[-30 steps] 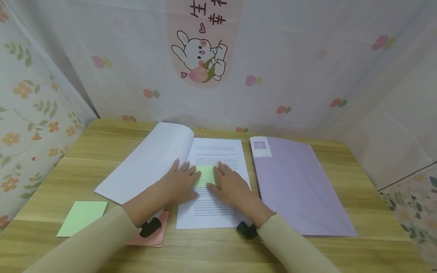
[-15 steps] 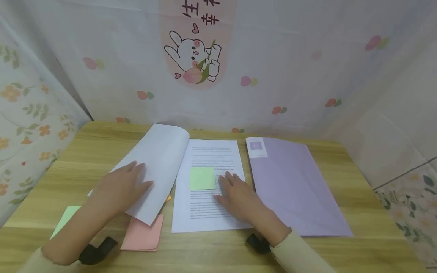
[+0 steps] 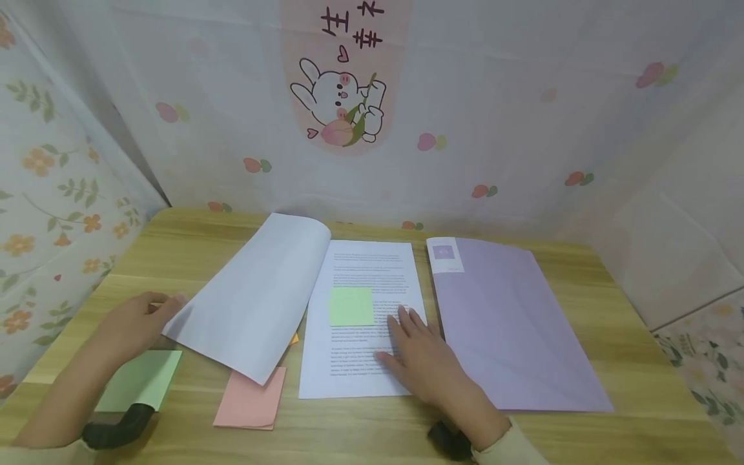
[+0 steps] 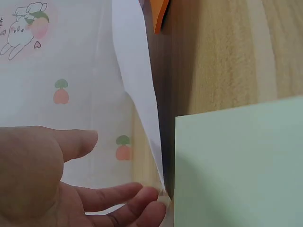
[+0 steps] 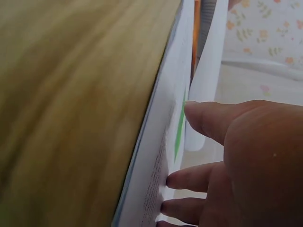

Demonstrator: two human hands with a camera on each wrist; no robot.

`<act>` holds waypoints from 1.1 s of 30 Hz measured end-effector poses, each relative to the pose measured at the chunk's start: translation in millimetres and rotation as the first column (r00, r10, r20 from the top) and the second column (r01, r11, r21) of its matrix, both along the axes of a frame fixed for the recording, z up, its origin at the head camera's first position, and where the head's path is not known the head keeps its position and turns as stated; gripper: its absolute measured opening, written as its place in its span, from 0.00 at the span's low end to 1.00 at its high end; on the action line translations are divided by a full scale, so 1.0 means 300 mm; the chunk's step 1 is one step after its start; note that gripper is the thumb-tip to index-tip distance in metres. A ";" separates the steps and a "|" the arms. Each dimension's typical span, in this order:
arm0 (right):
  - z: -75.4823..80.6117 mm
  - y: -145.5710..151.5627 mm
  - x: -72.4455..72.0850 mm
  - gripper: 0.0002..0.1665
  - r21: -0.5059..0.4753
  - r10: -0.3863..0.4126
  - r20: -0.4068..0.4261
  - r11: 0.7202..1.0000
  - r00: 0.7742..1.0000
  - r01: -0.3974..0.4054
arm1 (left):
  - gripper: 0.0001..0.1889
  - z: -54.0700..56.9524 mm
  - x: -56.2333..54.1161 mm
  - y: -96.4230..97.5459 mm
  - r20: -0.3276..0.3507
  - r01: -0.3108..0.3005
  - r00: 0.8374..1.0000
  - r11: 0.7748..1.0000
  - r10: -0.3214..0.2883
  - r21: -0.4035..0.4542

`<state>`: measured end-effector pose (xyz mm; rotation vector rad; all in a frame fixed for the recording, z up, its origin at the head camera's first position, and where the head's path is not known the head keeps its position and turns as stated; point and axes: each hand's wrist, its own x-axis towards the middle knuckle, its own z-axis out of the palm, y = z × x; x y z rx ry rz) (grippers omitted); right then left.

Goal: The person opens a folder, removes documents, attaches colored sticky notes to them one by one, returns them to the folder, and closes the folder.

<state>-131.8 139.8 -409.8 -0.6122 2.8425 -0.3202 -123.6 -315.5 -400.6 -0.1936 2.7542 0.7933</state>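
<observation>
A printed booklet lies open, its turned page (image 3: 250, 294) showing blank white and arching up at the fold. On the printed page (image 3: 360, 381) sits a pale green sticky note (image 3: 351, 307). My left hand (image 3: 128, 326) is at the outer left corner of the turned page; in the left wrist view its fingertips (image 4: 150, 194) touch that corner while the thumb stays apart. Flat on the printed page, right of the note, rests my right hand (image 3: 427, 361) with fingers spread. In the right wrist view its fingertips (image 5: 175, 179) touch the paper.
A purple folder (image 3: 511, 323) lies to the right. Below the turned page are a pink sticky pad (image 3: 251, 400) and, further left, a green sticky pad (image 3: 148, 378), partly under my left wrist. An orange corner (image 3: 294, 339) peeks out beneath the page. Patterned curtains hang behind.
My left hand has left the green note and moved left across the turned page to its outer corner. My right hand has slid slightly right and down, off the note.
</observation>
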 end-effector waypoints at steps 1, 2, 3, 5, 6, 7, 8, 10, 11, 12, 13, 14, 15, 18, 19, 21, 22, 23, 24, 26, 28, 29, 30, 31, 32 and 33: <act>-0.003 0.000 0.001 0.42 0.000 0.002 -0.004 1.000 1.000 -0.002 | 0.43 -0.001 -0.003 0.000 0.004 -0.003 1.000 1.000 0.003 0.004; -0.005 0.000 0.003 0.42 0.001 0.005 -0.008 1.000 1.000 -0.005 | 0.42 -0.002 -0.005 0.000 0.004 -0.004 1.000 1.000 0.004 0.006; -0.006 0.000 0.004 0.42 0.003 0.008 -0.012 1.000 1.000 -0.008 | 0.43 -0.002 -0.007 0.000 0.007 -0.004 1.000 1.000 0.004 0.005; -0.007 -0.002 0.006 0.42 0.009 0.015 -0.021 1.000 1.000 -0.015 | 0.43 -0.002 -0.010 0.001 0.013 -0.006 1.000 1.000 0.006 0.008; -0.008 -0.003 0.006 0.42 0.011 0.016 -0.024 1.000 1.000 -0.016 | 0.43 -0.002 -0.011 0.004 0.014 -0.009 1.000 1.000 0.009 0.006; -0.008 -0.004 0.006 0.42 0.013 0.016 -0.026 1.000 1.000 -0.016 | 0.43 -0.002 -0.014 0.006 0.017 -0.008 1.000 1.000 0.008 0.008; -0.008 -0.005 0.006 0.42 0.016 0.016 -0.028 1.000 0.999 -0.015 | 0.43 -0.002 -0.015 0.008 0.021 -0.007 1.000 1.000 0.007 0.013; -0.007 -0.008 0.007 0.42 0.021 0.014 -0.029 1.000 0.999 -0.013 | 0.43 0.000 -0.020 0.014 0.031 -0.006 0.999 1.000 0.005 0.019; -0.007 -0.009 0.007 0.42 0.022 0.012 -0.029 1.000 1.000 -0.011 | 0.43 0.002 -0.022 0.018 0.035 -0.007 0.999 1.000 0.006 0.018; -0.008 -0.010 0.007 0.42 0.025 0.010 -0.029 1.000 1.000 -0.010 | 0.43 0.003 -0.023 0.022 0.038 -0.008 0.999 1.000 0.007 0.016; -0.008 -0.011 0.006 0.42 0.027 0.009 -0.029 1.000 1.000 -0.008 | 0.43 0.005 -0.024 0.027 0.037 -0.007 0.999 1.000 0.006 0.011; -0.009 -0.012 0.006 0.42 0.030 0.008 -0.031 1.000 1.000 -0.007 | 0.43 0.006 -0.024 0.032 0.034 -0.008 0.999 1.000 0.007 0.004; -0.011 -0.012 0.006 0.42 0.031 0.007 -0.031 0.999 0.999 -0.006 | 0.42 0.008 -0.025 0.036 0.034 -0.008 0.999 1.000 0.008 -0.002; -0.014 -0.013 0.007 0.42 0.035 0.007 -0.039 0.999 0.999 -0.006 | 0.42 0.011 -0.024 0.052 0.039 -0.002 0.999 1.000 0.003 -0.023; -0.014 -0.013 0.007 0.42 0.036 0.007 -0.042 0.999 0.999 -0.005 | 0.43 0.013 -0.025 0.058 0.042 0.005 0.999 1.000 -0.004 -0.024; -0.016 -0.013 0.007 0.42 0.038 0.008 -0.047 0.999 0.999 -0.006 | 0.43 0.016 -0.025 0.068 0.051 0.014 0.999 1.000 -0.013 -0.023; -0.017 -0.014 0.008 0.42 0.038 0.008 -0.047 0.999 0.999 -0.006 | 0.43 0.018 -0.024 0.074 0.056 0.021 0.998 1.000 -0.020 -0.018; -0.019 -0.014 0.009 0.41 0.037 0.008 -0.049 0.999 0.999 -0.007 | 0.43 0.020 -0.022 0.080 0.058 0.034 0.998 0.999 -0.034 -0.012; -0.020 -0.014 0.009 0.41 0.036 0.008 -0.047 0.999 0.999 -0.006 | 0.43 0.024 -0.019 0.085 0.064 0.042 0.997 0.999 -0.042 -0.005; -0.022 -0.014 0.010 0.42 0.034 0.007 -0.043 0.999 0.999 -0.006 | 0.43 0.030 -0.010 0.096 0.072 0.052 0.996 0.999 -0.053 0.013; -0.024 -0.014 0.011 0.42 0.038 0.006 -0.042 0.999 0.999 -0.004 | 0.44 0.033 -0.004 0.104 0.088 0.057 0.994 0.998 -0.060 0.037; -0.025 -0.013 0.011 0.42 0.040 0.006 -0.044 0.999 0.999 -0.004 | 0.45 0.033 -0.002 0.110 0.089 0.058 0.994 0.997 -0.062 0.042; -0.024 -0.011 0.010 0.42 0.041 0.007 -0.047 0.999 0.999 -0.005 | 0.46 0.031 -0.001 0.115 0.088 0.054 0.994 0.997 -0.058 0.046; -0.024 -0.010 0.010 0.42 0.043 0.008 -0.049 0.999 0.999 -0.006 | 0.47 0.025 0.000 0.122 0.071 0.057 0.996 0.997 -0.060 0.042; -0.024 -0.008 0.010 0.42 0.045 0.008 -0.052 0.999 0.999 -0.006 | 0.48 0.019 0.000 0.130 0.052 0.060 0.997 0.998 -0.062 0.030; -0.024 -0.007 0.010 0.42 0.047 0.008 -0.052 0.999 0.999 -0.006 | 0.49 0.012 0.001 0.140 0.025 0.064 0.998 0.998 -0.064 0.006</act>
